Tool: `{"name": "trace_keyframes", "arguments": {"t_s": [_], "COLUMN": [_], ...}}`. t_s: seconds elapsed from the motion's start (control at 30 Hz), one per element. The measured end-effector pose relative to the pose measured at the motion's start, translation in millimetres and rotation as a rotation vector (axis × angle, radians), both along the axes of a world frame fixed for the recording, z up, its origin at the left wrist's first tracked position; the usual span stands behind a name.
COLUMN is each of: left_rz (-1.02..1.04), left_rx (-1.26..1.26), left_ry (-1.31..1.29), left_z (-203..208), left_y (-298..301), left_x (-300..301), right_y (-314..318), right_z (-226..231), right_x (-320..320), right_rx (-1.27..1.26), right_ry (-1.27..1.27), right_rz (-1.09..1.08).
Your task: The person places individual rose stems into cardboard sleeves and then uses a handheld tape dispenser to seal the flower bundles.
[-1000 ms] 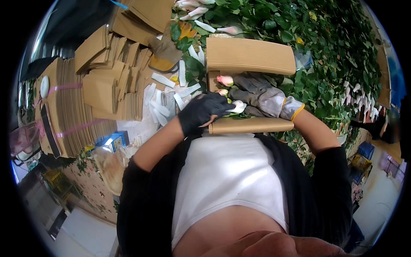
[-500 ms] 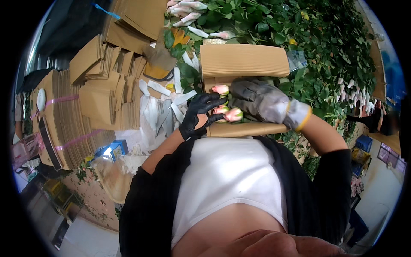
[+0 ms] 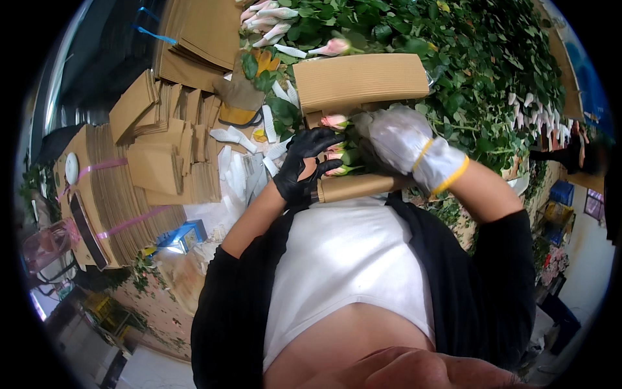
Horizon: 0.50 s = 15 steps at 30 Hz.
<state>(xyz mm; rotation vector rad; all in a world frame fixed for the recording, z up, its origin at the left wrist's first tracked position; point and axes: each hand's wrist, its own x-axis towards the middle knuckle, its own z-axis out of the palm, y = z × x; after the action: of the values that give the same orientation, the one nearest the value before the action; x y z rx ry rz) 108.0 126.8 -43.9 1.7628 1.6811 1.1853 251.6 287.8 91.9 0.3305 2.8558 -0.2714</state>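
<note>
My left hand (image 3: 303, 163), in a black glove, has its fingers spread over several pink rosebuds (image 3: 335, 154) that lie on a sheet of brown corrugated cardboard (image 3: 363, 84). My right hand (image 3: 405, 142), in a grey-white glove with a yellow cuff, is closed around the green stems of the same roses. The near edge of the cardboard (image 3: 353, 188) curls up against my body, just below both hands.
Stacks of folded brown cardboard sleeves (image 3: 162, 162) fill the left, some banded with pink straps. A heap of cut roses with green leaves (image 3: 492, 71) lies behind and to the right. More pink buds (image 3: 272, 16) and white net sleeves (image 3: 236, 172) lie beyond the cardboard.
My left hand went from closed at the cardboard's near edge to spread over the buds. My right hand moved in and closed on the stems. The view has tilted slightly.
</note>
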Motion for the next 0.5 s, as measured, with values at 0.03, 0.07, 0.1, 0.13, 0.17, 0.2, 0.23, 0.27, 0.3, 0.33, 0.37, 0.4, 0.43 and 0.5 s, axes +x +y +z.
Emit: {"name": "trace_keyframes", "arguments": {"t_s": [0.03,0.07,0.1,0.13,0.17,0.2,0.23,0.27,0.3,0.33,0.37,0.4,0.43,0.5], "left_rz": [-0.014,-0.016,-0.032,-0.02,-0.011,-0.002,0.017,0.024,0.031,0.039,0.034,0.018,0.001,-0.01], "left_rx": [-0.005,-0.016,-0.034,-0.011,0.015,0.04,0.015,0.006,-0.003,-0.012,0.025,-0.003,-0.03,-0.024], "left_ry": [0.024,0.043,0.002,-0.003,-0.008,-0.012,-0.035,-0.034,-0.034,-0.033,-0.022,-0.042,-0.062,-0.07], "left_z": [2.4,3.2,1.8,0.1,-1.9,-3.2,-3.1,-1.9,-0.1,1.4,1.3,2.9,5.1,4.1], "left_y": [1.1,2.5,4.4,4.2,4.0,3.7,1.7,0.4,-0.4,0.1,1.6,2.3,2.9,4.4], "left_x": [-1.5,-3.1,-4.8,-4.8,-3.9,-2.8,-0.8,1.1,2.2,2.5,2.4,1.3,0.0,-1.9], "right_y": [-4.5,-9.6,-11.8,-10.4,-9.1,-8.0,-6.1,-6.0,-5.6,-6.1,-11.1,-9.9,-7.2,-5.2], "right_z": [0.0,6.5,12.0,15.4,18.6,19.7,14.8,10.7,7.3,5.7,9.7,4.6,-3.4,-6.0], "right_x": [1.2,-5.6,-9.8,-10.6,-10.6,-10.7,-12.2,-9.4,-5.3,-2.9,-3.5,-2.9,-1.7,2.2], "right_rx": [0.017,0.027,0.038,-0.021,-0.079,-0.136,-0.074,-0.09,-0.106,-0.122,-0.171,-0.19,-0.209,-0.257], "right_ry": [-0.007,-0.019,-0.031,-0.081,-0.131,-0.181,-0.288,-0.309,-0.33,-0.351,-0.387,-0.396,-0.404,-0.338], "right_rz": [-0.017,-0.023,-0.03,-0.031,-0.036,-0.04,-0.08,-0.075,-0.068,-0.061,-0.084,-0.048,-0.012,0.034]}}
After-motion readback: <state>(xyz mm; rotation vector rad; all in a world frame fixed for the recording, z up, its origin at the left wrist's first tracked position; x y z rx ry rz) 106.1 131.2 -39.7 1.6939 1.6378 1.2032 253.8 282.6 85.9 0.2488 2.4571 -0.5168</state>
